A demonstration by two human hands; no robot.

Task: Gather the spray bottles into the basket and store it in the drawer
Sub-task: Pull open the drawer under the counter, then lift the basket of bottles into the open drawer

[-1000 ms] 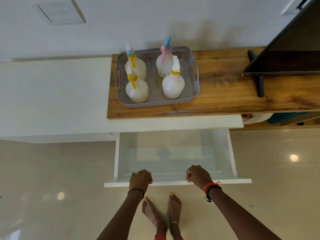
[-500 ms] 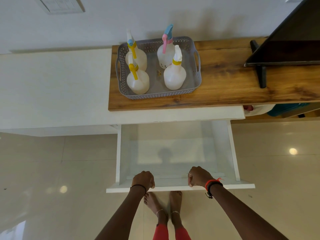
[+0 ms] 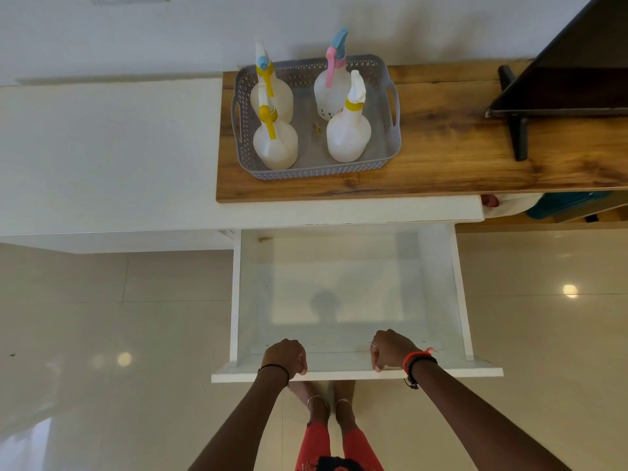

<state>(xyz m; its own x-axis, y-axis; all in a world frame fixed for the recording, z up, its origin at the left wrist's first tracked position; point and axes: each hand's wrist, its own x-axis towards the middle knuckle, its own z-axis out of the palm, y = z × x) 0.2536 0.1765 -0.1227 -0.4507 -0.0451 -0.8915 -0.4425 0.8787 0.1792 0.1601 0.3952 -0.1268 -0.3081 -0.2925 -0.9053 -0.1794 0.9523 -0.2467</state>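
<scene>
The drawer [image 3: 339,283] is further out than it was a moment ago: its white floor now fills the middle of the frame and the back wall shows under the edge of the white cabinet top [image 3: 102,147], where before only a shorter stretch was open. My hands have not shifted on it. My left hand [image 3: 283,356] still grips the top edge of the front panel, fingers curled over it into the drawer, knuckles up, with a thin black band [image 3: 272,368] at the wrist. My right hand [image 3: 390,350] grips the same edge a little to the right, closed round it in the same way, with a red and black bracelet [image 3: 416,360] on the wrist. Both arms reach up from the bottom of the frame, well apart, and my bare feet [image 3: 326,396] stand on the tiled floor [image 3: 102,334] just under the panel. The grey basket [image 3: 319,171] sits as before on the wooden surface [image 3: 441,158] in the upper middle of the frame, with all four spray bottles [image 3: 348,137] upright inside it, well apart from my hands. A television [image 3: 577,73] stands at the upper right.
</scene>
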